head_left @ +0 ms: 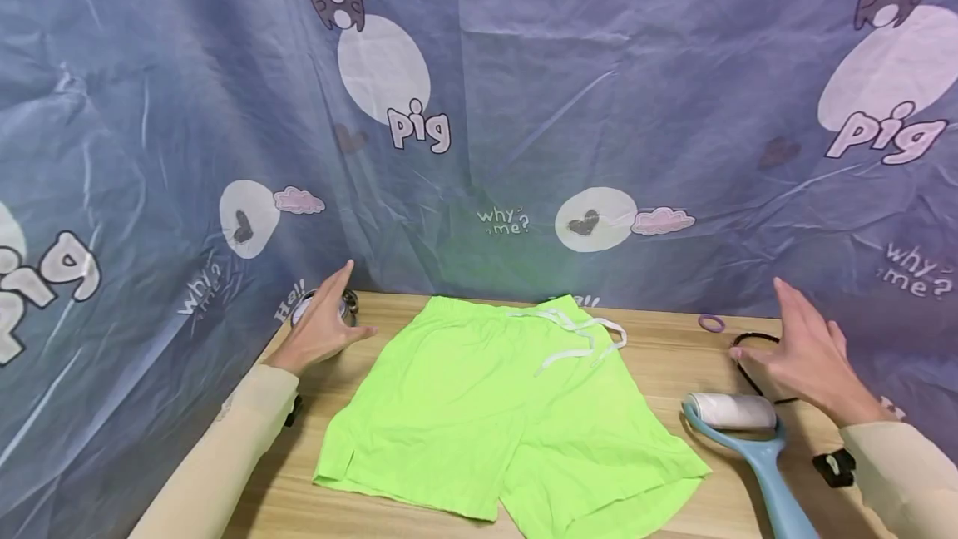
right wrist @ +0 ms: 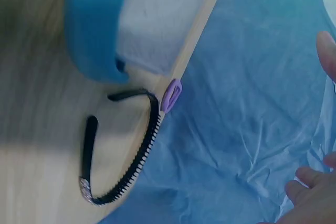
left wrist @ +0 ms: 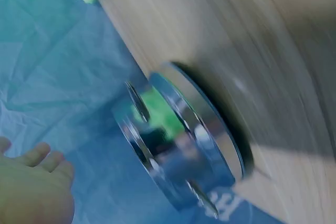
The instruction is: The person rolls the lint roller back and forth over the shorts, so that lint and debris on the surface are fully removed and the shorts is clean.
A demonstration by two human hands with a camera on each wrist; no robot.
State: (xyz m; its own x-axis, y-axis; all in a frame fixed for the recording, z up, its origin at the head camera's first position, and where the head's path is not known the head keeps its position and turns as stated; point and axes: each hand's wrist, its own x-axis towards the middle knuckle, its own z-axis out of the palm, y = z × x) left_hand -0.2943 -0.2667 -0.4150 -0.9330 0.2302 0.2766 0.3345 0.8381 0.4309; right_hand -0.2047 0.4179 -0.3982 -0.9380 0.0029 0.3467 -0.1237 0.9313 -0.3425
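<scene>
Bright green shorts (head_left: 479, 389) lie spread on the wooden table, a white drawstring (head_left: 576, 327) loose at the waistband. To their left my left hand (head_left: 318, 329) is raised with fingers extended and thumb apart, holding nothing. Just behind it is a shiny round metal object (left wrist: 184, 135) with small handle-like parts, mostly covered by the hand in the head view. My right hand (head_left: 812, 360) hovers on the right side, fingers stretched and thumb spread, also holding nothing. Below it sits a lint roller (head_left: 774, 468) with a blue handle and white roll. Behind the hand is a black headband (right wrist: 149, 145).
A purple hair tie (head_left: 711, 323) lies near the table's back edge. Blue printed cloth (head_left: 509, 106) hangs along the back and left sides of the wooden table (head_left: 659, 348), close behind both hands.
</scene>
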